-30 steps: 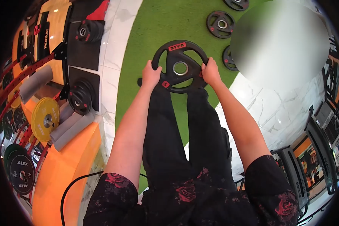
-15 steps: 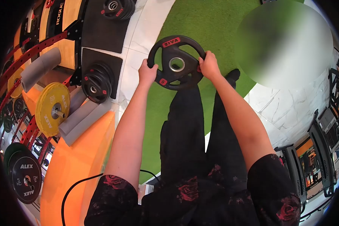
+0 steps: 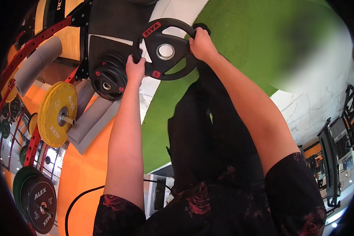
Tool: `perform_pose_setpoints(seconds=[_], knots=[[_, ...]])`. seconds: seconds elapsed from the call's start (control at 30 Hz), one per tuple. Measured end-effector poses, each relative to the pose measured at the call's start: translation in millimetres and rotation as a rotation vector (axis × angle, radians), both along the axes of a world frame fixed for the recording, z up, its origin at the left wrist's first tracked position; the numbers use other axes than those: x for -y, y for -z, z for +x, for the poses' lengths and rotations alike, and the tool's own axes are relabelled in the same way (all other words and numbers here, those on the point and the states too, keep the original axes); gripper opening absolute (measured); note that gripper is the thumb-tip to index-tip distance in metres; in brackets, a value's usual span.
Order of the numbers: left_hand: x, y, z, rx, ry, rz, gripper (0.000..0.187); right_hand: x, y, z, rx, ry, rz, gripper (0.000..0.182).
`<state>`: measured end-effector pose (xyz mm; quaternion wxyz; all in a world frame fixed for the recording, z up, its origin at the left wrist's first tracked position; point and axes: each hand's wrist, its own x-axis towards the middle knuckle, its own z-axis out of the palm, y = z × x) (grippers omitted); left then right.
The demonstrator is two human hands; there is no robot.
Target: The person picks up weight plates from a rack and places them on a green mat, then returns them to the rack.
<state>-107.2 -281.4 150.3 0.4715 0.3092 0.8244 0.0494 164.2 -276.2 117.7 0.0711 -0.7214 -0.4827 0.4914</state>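
Note:
A round black weight plate [image 3: 176,42] with a red ZIVA label and a metal ring round its centre hole is held up in front of me. My left hand [image 3: 135,69] grips its left rim, thumb on the near face. On the upper right rim, my right hand [image 3: 203,44] is closed round the edge. Just left of my left hand, a stack of similar black plates [image 3: 108,78] lies on a black mat [image 3: 95,43] on the floor.
Green turf [image 3: 240,35] lies under and ahead of me. To the left, a red rack [image 3: 37,41] carries yellow plates [image 3: 53,114], with grey foam rollers [image 3: 84,129] beside them. Black ALEX plates [image 3: 37,202] sit lower left. Exercise machines [image 3: 329,165] stand at right.
Both hands have carried the weight plate left, closer to the floor stack, and it has turned slightly counterclockwise. The view has shifted, and my legs have moved closer together.

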Motion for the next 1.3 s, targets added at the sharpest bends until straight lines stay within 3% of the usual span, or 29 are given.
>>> perform_pose_setpoints(seconds=[0.2, 0.27, 0.3, 0.4, 0.53, 0.6, 0.7, 0.8, 1.0, 1.3], knots=[[-29.9, 64.8, -76.3, -0.001, -0.119, 0.035, 0.053, -57.0, 38.4, -66.6, -0.070, -0.096, 0.032, 0.035], [-33.4, 108.6, -117.1, -0.018, 0.025, 0.102, 0.050, -70.4, 62.9, -92.2, -0.072, -0.078, 0.027, 0.034], [-51.0, 93.7, -108.2, -0.014, -0.077, 0.031, 0.050, -74.8, 76.7, -104.4, -0.067, -0.080, 0.047, 0.033], [-67.9, 124.9, -132.1, -0.086, -0.126, 0.040, 0.045, -88.2, 117.8, -141.4, -0.067, -0.061, 0.063, 0.033], [-83.7, 211.8, -188.4, -0.247, 0.035, 0.187, 0.043, -113.9, 174.1, -187.8, -0.112, -0.049, 0.036, 0.037], [-88.3, 253.9, -213.1, -0.198, -0.054, 0.104, 0.044, -126.5, 214.5, -205.5, -0.115, -0.082, 0.020, 0.041], [-101.3, 309.4, -241.4, -0.272, 0.068, 0.110, 0.046, -140.4, 272.5, -228.3, -0.097, -0.103, 0.132, 0.046], [-125.7, 336.4, -251.6, -0.362, 0.100, 0.150, 0.052, -162.1, 301.8, -245.6, 0.008, -0.189, 0.139, 0.046], [-165.2, 365.9, -263.5, -0.460, 0.274, 0.212, 0.066, -183.4, 322.7, -265.4, 0.016, -0.118, 0.064, 0.053], [-167.4, 382.2, -261.6, -0.504, 0.258, 0.267, 0.057, -185.4, 322.1, -283.2, 0.010, -0.073, -0.078, 0.069]])
